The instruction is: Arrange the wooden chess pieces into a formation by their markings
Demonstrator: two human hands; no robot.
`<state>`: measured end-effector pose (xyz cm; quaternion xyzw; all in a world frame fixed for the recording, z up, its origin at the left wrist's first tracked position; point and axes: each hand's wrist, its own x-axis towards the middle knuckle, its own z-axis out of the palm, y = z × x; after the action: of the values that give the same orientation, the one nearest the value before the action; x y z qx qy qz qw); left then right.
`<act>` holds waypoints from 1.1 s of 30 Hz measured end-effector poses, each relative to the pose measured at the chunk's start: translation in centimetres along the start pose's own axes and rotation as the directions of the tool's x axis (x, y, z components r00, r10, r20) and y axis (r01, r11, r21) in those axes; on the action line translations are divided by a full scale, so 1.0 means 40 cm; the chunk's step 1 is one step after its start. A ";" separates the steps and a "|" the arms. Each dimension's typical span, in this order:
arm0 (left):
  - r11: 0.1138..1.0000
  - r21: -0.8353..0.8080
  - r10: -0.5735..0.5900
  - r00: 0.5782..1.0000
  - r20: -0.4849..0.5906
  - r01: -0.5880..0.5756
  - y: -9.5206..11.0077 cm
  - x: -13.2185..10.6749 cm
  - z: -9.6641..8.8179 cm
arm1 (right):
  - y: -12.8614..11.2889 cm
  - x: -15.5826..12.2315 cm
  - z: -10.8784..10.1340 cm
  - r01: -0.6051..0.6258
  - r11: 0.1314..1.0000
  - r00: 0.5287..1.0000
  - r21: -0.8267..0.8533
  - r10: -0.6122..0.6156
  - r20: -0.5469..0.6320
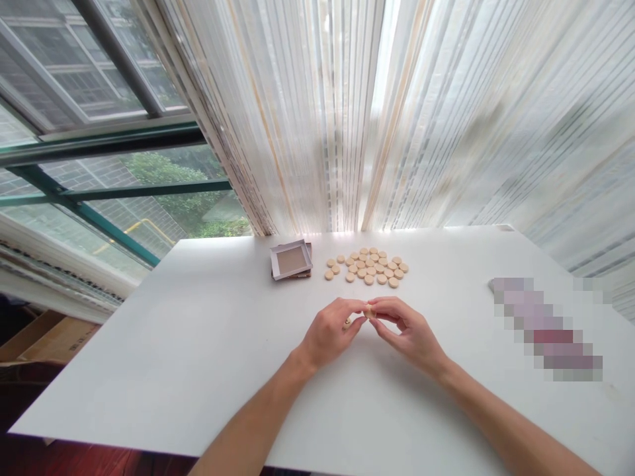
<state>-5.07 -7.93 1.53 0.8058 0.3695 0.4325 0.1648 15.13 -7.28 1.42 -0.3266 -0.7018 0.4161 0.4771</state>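
Observation:
In the head view my left hand and my right hand meet above the near middle of the table. Their fingertips pinch one small round wooden game piece between them. A second wooden piece with a dark mark on its face shows between the thumb and curled fingers of my left hand. Just beyond my hands lie several loose pale wooden discs in a spread cluster, their visible tops looking plain.
Left of the discs, a shallow open box sits on a darker box part. The white table reaches back to the striped curtain. A blurred-out flat item lies at the right. A cardboard box stands below, at left.

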 end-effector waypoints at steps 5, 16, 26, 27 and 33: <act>0.999 0.027 0.017 1.000 -0.009 -0.017 -0.001 0.003 -0.005 | 0.004 0.001 0.000 -0.029 0.998 0.999 0.056 0.028 0.021; 0.998 0.052 0.037 0.999 -0.024 -0.036 0.000 0.004 -0.007 | 0.001 0.000 -0.002 -0.029 1.000 0.999 -0.009 0.029 0.034; 0.996 0.082 0.047 0.999 -0.028 -0.044 0.005 0.005 -0.005 | 0.007 0.000 -0.008 0.014 0.991 1.000 -0.135 -0.011 0.027; 0.994 0.095 0.052 0.998 -0.030 -0.049 0.007 0.005 -0.005 | 0.008 0.000 -0.009 0.014 0.989 0.999 -0.145 -0.009 0.031; 0.985 0.149 0.089 0.996 -0.028 -0.084 0.007 0.005 -0.008 | 0.005 0.000 -0.018 0.014 0.973 0.997 -0.228 0.002 0.072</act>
<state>-5.14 -8.01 1.99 0.8235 0.3680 0.4244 0.0794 15.81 -7.00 1.38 -0.3621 -0.7627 0.3425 0.4121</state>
